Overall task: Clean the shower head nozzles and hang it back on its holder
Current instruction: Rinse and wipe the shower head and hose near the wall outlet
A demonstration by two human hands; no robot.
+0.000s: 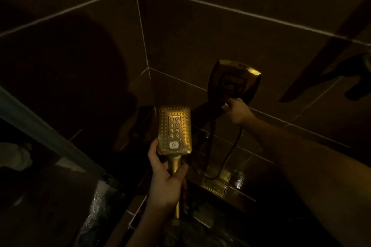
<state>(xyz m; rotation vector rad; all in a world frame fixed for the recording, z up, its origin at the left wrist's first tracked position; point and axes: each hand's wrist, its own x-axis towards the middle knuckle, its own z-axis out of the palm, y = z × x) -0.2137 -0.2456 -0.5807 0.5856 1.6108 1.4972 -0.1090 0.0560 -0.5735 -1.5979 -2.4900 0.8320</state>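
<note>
- We stood in a dim shower corner of dark tiled walls (200,32) with pale grout; much was lost in shadow.
- A glass panel edge (50,136) crossed the lower left.
- Our left hand (168,182) gripped the gold shower head (174,130) by its handle, nozzles facing us, before the corner.
- Our right hand (236,112) curled around a fitting under the square wall plate (234,80); we could not tell what it was.
- The hose (230,152) looped down, partly unreadable.

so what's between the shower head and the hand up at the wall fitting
In the head view, nothing solid: only dark wall tile shows between the shower head and the right hand. The hose hangs lower down.
</note>
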